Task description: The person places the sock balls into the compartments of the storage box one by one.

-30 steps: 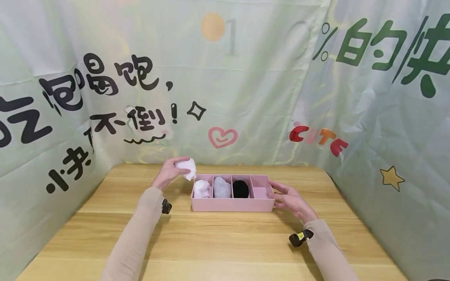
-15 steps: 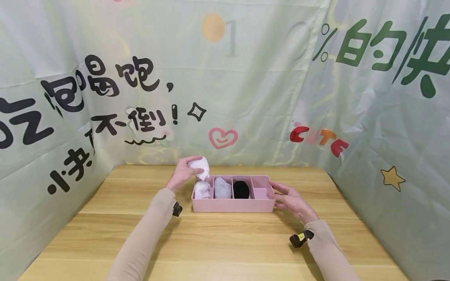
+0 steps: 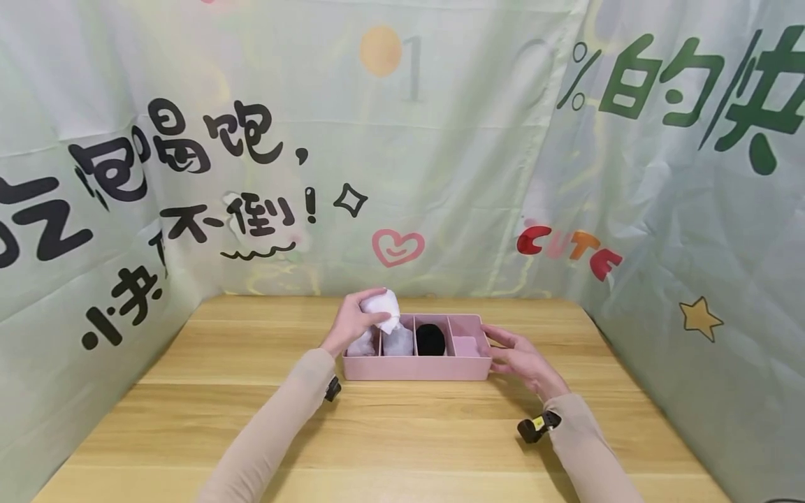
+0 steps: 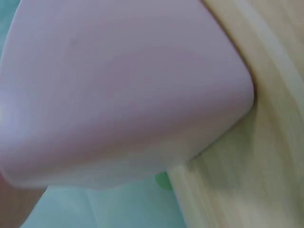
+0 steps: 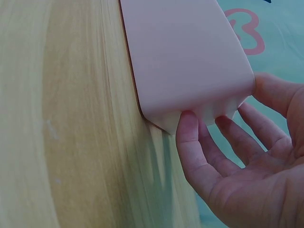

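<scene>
My left hand [image 3: 353, 321] pinches a rolled white sock [image 3: 381, 309] between thumb and fingers, just above the left part of a pink divided box [image 3: 415, 368]. Below it, a pale rolled sock [image 3: 361, 345] in the leftmost compartment is partly hidden, and a grey rolled sock [image 3: 398, 341] sits in the one beside it. A black rolled sock [image 3: 430, 339] fills the third compartment. At the box's right end, my right hand [image 3: 527, 358] touches the end wall with spread, loosely bent fingers [image 5: 188, 126]. The left wrist view shows mostly the box's wall [image 4: 128, 80]; the held sock is out of sight there.
The box stands on a wooden table [image 3: 415, 440]. Its rightmost compartment [image 3: 467, 345] shows a small pink block-like shape at the bottom. Printed cloth [image 3: 453, 181] hangs behind the table and along both sides.
The left hand has carried the white sock rightward, from beyond the box's left end to above the grey sock. My right hand keeps its place at the right end.
</scene>
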Available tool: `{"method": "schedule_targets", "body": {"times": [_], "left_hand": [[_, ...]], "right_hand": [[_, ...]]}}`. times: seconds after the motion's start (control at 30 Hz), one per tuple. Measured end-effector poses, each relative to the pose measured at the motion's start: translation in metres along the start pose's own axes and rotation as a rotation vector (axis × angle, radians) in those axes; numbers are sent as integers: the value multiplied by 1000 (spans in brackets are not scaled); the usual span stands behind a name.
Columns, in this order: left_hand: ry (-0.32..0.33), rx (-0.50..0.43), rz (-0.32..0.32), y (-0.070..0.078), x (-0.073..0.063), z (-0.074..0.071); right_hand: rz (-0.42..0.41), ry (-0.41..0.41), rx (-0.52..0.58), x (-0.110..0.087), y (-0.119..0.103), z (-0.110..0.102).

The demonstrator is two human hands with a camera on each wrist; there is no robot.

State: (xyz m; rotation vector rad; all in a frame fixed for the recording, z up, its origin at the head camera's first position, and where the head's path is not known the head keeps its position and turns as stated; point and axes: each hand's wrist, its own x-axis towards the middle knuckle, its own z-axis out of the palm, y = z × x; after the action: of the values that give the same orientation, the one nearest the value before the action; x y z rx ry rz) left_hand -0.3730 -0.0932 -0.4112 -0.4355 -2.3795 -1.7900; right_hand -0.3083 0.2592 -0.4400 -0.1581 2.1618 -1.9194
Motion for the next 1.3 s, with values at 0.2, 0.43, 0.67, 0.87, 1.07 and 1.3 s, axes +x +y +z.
{"method": "schedule_targets", "body": {"times": [0.2, 0.43, 0.67, 0.87, 1.07, 1.3], "left_hand": [[-25, 1, 47, -1, 0, 11], [-62, 26, 11, 3, -3, 25], [-65, 132, 44, 3, -2, 29], [-70, 63, 37, 3, -2, 32], [-111, 1, 53, 4, -2, 40], [-222, 11, 42, 6, -3, 49]], "right_hand": [[3, 4, 22, 1, 2, 0], [-4, -4, 24, 1, 2, 0], [3, 7, 25, 3, 1, 0], [-4, 1, 10, 3, 1, 1], [3, -4, 32, 3, 2, 2], [-8, -21, 8, 2, 1, 0]]}}
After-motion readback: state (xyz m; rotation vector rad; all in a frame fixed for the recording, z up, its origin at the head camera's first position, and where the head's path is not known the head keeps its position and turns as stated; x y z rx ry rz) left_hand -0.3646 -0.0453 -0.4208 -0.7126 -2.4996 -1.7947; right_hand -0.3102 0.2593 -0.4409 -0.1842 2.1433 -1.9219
